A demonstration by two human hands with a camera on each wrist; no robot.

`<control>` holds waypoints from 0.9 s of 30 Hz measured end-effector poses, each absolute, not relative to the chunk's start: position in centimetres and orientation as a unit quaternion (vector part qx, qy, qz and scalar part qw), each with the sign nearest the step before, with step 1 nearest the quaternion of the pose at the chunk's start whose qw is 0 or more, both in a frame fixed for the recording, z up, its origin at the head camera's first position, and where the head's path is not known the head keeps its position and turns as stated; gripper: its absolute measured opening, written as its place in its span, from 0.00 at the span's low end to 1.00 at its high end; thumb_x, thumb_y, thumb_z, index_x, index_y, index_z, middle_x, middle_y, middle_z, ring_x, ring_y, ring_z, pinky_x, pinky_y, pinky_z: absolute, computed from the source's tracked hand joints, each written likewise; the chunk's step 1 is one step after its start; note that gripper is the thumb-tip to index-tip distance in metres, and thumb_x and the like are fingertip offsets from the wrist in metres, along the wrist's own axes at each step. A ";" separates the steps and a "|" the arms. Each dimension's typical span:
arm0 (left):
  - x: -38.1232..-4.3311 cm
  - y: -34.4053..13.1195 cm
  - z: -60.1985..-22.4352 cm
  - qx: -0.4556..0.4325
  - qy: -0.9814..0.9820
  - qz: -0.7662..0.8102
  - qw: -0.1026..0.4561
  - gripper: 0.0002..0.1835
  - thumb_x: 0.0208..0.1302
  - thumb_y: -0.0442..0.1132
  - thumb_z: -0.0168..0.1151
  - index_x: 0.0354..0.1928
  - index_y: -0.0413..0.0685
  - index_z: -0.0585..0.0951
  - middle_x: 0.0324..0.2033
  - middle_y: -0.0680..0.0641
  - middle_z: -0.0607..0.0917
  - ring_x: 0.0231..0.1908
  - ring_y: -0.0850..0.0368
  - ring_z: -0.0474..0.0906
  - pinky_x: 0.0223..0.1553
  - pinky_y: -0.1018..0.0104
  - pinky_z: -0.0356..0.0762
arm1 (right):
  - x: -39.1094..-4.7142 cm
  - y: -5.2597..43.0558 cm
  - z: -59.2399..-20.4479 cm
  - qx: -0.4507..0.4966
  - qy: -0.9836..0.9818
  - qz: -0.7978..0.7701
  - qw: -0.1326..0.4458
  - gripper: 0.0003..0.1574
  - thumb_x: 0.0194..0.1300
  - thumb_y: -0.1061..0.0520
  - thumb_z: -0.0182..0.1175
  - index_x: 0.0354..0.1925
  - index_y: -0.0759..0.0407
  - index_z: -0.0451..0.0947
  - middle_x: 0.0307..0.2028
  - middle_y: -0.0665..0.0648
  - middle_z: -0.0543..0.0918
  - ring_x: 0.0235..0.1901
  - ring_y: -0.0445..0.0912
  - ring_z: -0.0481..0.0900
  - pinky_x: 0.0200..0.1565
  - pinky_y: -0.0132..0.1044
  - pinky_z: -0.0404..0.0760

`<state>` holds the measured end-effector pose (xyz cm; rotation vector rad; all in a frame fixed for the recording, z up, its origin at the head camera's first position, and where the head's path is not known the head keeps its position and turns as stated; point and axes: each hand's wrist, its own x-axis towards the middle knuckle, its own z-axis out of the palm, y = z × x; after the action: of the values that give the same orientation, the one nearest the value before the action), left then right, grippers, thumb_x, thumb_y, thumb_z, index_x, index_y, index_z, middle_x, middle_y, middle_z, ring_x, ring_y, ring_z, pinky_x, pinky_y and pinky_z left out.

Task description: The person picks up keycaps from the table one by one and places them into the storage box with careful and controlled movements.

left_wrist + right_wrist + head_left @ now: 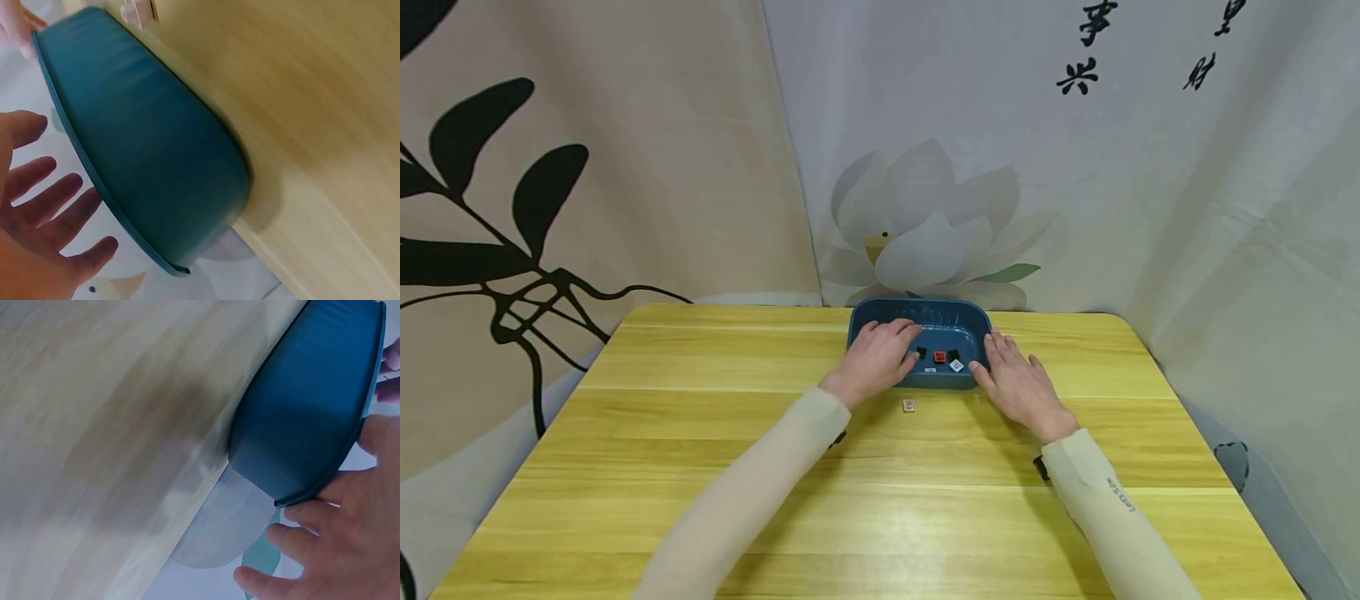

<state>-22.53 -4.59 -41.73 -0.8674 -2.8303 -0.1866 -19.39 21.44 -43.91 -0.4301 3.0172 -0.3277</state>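
Observation:
A dark blue plastic box (938, 381) with rounded corners stands on the wooden table near its far edge. Inside lie a small red square piece (940, 357), a white one (957, 365) and several dark bits. My left hand (874, 357) is over the box's left side, fingers spread and loosely bent, holding nothing. At the right rim is my right hand (1018, 383); its extended fingers and thumb rest along the edge in the right wrist view. One small pale square piece (909, 406) lies on the table in front of the box.
The wooden table (880, 508) stretches toward me, its far edge just behind the box. Beyond hangs a pale cloth (715, 150) printed with leaves and a flower. Both forearms in light sleeves (752, 492) reach across the tabletop.

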 end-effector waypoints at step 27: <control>-16.0 -6.5 -42.8 -0.455 -0.881 -0.017 0.133 0.30 0.76 0.57 0.58 0.74 0.54 0.73 0.75 0.48 0.69 0.71 0.49 0.69 0.69 0.47 0.68 | -19.3 21.3 -43.8 -0.138 0.984 -0.104 0.037 0.48 0.84 0.35 0.36 0.81 0.69 0.47 0.81 0.67 0.46 0.79 0.64 0.46 0.71 0.71 0.52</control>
<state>-16.05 -6.49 -42.80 -1.3188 -2.5540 -0.0495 -19.32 21.28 -43.84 -0.4230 3.0214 -0.3192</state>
